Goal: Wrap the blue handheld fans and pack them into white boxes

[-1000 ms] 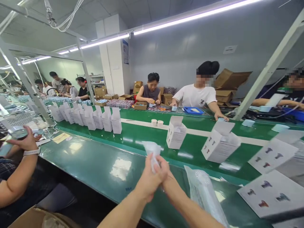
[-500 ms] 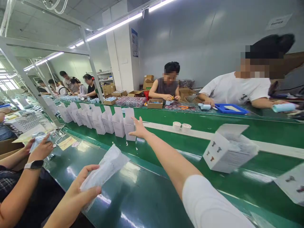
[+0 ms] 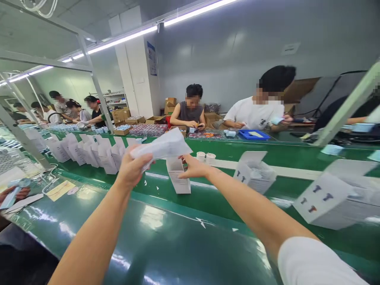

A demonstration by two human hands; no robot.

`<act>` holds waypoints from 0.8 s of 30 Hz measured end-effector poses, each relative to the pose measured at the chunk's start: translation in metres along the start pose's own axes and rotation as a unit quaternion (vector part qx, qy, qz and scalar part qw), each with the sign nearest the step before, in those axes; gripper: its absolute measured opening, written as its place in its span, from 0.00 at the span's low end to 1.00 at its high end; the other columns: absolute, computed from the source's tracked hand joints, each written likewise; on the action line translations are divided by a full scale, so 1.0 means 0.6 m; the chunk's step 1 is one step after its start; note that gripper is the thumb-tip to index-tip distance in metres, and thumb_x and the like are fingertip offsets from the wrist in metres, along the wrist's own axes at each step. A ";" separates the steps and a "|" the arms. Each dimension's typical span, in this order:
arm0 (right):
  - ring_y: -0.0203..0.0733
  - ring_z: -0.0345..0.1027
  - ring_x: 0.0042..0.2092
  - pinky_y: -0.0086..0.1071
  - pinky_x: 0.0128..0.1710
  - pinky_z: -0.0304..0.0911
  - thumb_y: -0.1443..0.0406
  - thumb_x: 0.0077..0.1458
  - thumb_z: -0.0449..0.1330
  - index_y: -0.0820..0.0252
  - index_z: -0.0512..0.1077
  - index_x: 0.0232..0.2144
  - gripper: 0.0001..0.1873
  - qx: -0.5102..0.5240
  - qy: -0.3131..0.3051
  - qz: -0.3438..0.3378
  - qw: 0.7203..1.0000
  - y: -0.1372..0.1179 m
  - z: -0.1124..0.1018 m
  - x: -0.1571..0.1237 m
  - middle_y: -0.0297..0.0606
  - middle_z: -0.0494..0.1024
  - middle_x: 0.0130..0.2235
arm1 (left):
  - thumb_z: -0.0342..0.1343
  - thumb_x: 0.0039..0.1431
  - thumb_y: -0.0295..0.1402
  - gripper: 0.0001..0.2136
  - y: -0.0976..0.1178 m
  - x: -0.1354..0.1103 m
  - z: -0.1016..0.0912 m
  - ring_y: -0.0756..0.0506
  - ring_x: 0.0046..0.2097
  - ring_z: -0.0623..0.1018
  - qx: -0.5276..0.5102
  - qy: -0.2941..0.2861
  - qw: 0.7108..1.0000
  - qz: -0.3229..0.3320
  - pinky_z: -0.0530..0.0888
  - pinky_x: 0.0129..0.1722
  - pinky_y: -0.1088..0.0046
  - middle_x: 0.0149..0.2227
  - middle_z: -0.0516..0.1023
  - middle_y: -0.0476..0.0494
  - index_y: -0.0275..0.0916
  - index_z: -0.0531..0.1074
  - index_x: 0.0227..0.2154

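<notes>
Holds a wrapped packet (image 3: 166,145) and a white box (image 3: 180,183).
Grips the packet's end in the left hand (image 3: 132,164), above the green belt (image 3: 212,196); pinches the box's side in the right hand (image 3: 193,166), near more white boxes (image 3: 107,161).

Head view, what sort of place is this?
Probably a factory packing line: open white boxes stand along a green belt, with workers across it and strip lights overhead.
</notes>
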State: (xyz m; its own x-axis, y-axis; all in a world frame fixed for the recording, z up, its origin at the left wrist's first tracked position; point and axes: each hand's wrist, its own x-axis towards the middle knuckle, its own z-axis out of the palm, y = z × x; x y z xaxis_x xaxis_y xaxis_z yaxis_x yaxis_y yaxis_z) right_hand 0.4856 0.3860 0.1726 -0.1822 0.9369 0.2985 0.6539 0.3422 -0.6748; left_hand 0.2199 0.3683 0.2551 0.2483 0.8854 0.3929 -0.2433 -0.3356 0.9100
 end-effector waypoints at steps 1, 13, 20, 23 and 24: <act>0.47 0.67 0.44 0.41 0.44 0.67 0.61 0.30 0.73 0.57 0.62 0.48 0.40 0.001 0.000 0.013 1.000 0.007 -0.013 -0.023 0.41 0.68 0.45 | 0.65 0.39 0.38 0.20 -0.014 0.016 0.021 0.48 0.25 0.73 0.032 -0.027 0.999 -0.008 0.63 0.23 0.76 0.26 0.74 0.49 0.37 0.69 0.36; 0.47 0.66 0.48 0.41 0.44 0.66 0.62 0.33 0.73 0.55 0.52 0.48 0.44 0.072 0.025 0.021 0.997 0.053 -0.017 -0.077 0.40 0.67 0.47 | 0.64 0.36 0.20 0.10 0.031 0.123 0.226 0.51 0.29 0.68 0.553 -0.271 0.788 0.003 0.64 0.34 0.77 0.22 0.70 0.55 0.35 0.70 0.23; 0.48 0.66 0.48 0.43 0.45 0.66 0.62 0.32 0.73 0.56 0.55 0.45 0.41 0.066 0.024 0.002 0.998 0.050 -0.033 -0.095 0.42 0.67 0.49 | 0.68 0.31 0.18 0.18 -0.046 0.093 0.252 0.45 0.37 0.73 0.557 -0.246 0.793 0.001 0.67 0.42 0.72 0.32 0.74 0.47 0.35 0.69 0.28; 0.48 0.66 0.49 0.42 0.45 0.66 0.62 0.32 0.72 0.56 0.54 0.47 0.42 0.064 0.030 0.005 0.998 0.054 -0.041 -0.091 0.43 0.65 0.50 | 0.66 0.39 0.20 0.15 -0.053 0.071 0.228 0.43 0.45 0.71 0.536 -0.277 0.797 0.045 0.64 0.50 0.66 0.39 0.76 0.43 0.37 0.72 0.33; 0.48 0.66 0.49 0.42 0.45 0.67 0.62 0.33 0.72 0.56 0.53 0.48 0.42 0.063 0.034 0.008 0.997 0.058 -0.045 -0.089 0.44 0.65 0.51 | 0.64 0.43 0.21 0.12 -0.050 0.063 0.219 0.42 0.47 0.69 0.531 -0.284 0.796 0.061 0.61 0.53 0.63 0.40 0.76 0.42 0.37 0.73 0.32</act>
State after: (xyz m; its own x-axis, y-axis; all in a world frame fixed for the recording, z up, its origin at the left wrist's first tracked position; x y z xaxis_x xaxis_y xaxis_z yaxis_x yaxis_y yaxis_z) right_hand 0.5376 0.3458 0.1514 -0.1194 0.9364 0.3301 0.5573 0.3384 -0.7582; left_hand 0.3602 0.3698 0.2600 0.7401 0.6392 0.2091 0.5578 -0.7571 0.3401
